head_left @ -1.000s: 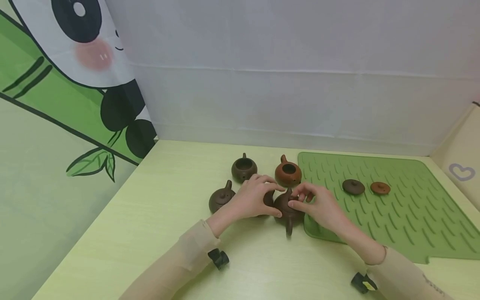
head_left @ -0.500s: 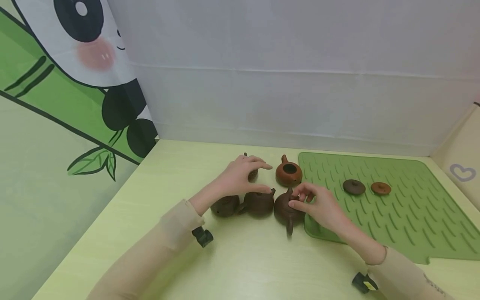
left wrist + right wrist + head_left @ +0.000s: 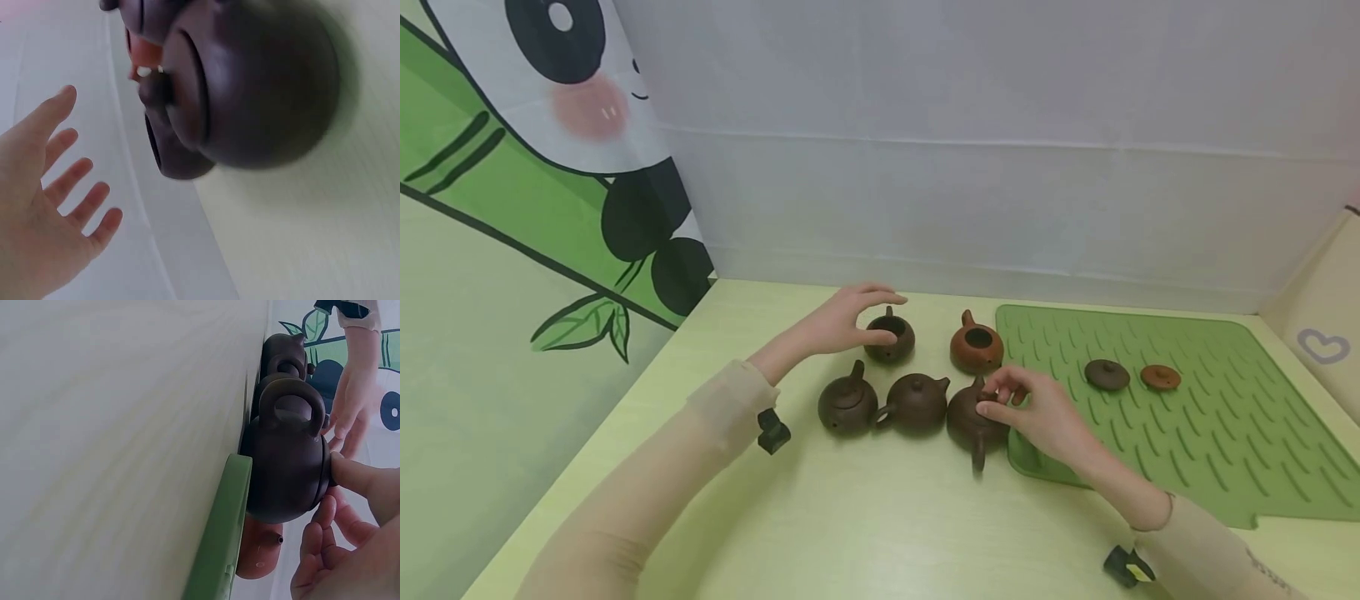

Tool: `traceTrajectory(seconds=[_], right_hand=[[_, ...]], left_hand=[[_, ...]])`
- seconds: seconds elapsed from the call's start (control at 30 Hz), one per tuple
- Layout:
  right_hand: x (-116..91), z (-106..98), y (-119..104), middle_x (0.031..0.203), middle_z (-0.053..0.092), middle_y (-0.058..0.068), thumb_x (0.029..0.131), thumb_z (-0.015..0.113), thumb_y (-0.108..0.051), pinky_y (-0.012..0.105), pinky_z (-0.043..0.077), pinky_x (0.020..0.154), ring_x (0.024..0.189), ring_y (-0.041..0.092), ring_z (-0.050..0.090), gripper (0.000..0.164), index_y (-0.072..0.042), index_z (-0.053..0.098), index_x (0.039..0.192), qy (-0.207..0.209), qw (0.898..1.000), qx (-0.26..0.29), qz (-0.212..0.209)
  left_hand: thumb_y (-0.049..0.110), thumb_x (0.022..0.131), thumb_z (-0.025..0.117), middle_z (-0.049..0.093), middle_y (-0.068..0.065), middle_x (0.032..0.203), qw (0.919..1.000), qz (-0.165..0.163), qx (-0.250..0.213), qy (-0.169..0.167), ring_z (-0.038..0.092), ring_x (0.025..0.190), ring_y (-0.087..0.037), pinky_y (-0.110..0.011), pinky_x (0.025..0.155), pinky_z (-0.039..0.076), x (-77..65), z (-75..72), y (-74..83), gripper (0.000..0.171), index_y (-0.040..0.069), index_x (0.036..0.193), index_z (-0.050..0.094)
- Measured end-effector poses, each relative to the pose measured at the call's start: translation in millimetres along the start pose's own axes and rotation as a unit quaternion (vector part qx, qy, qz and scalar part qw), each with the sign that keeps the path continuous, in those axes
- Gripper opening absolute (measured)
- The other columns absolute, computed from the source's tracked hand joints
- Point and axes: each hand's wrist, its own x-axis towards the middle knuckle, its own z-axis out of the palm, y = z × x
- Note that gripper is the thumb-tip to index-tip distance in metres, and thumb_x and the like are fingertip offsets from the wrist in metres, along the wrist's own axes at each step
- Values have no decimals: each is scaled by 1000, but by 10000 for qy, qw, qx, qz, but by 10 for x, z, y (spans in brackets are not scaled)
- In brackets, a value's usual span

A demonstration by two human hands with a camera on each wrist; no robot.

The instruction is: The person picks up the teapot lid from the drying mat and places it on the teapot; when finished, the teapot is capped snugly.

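My right hand pinches the lid knob of a dark brown teapot, which stands at the edge of the green mat; in the right wrist view the lid sits on that teapot. Farther back on the left, my left hand reaches beside a lidless dark teapot, thumb overlapping its opening, fingers spread and holding nothing. A lidded dark teapot and another lidded one stand in the front row. Behind them is a lidless reddish-brown teapot.
On the ridged green mat at the right lie a dark lid and a reddish-brown lid. A pale curtain hangs along the table's back edge, and a panda-printed panel stands at the left.
My left hand has moved back and left from the middle front teapot to the lidless dark teapot. The right hand has stayed at the right teapot's lid.
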Motion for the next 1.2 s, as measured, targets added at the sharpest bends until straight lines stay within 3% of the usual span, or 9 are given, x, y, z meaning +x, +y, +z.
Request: traceTrajectory(seconds=[0.37,0.6,0.9,1.2], right_hand=[[-1,3,-7,85,61,1,85,78,-24,23,41,61,76,16,51,17,-17,66,96,9,10000,1,9],[-2,1,-4,85,60,2,85,78,-24,23,41,61,75,16,51,18,-18,65,96,-2,10000,63,51],[4,9,-6,86,60,2,85,78,-21,23,41,60,75,17,51,17,-17,65,96,-39,9999,109,76],[-3,-19,42,85,61,-2,86,77,-23,23,41,67,80,15,51,17,-19,66,98,-91,9997,9,-224]], left_hand=[[30,87,77,46,-14,149,9988,-307,-64,-365,44,139,-33,-53,113,38,-35,43,-331,72,13,149,45],[27,88,75,46,-15,151,9978,-325,-322,-473,49,133,-40,-52,110,41,-17,132,-498,73,10,151,41],[28,89,74,54,-12,145,9944,-663,-595,-561,50,133,-41,-58,112,37,-25,226,-591,65,16,147,46],[30,90,73,55,-9,144,9910,-819,-934,-499,49,136,-38,-59,114,35,-24,315,-671,64,22,147,45]])
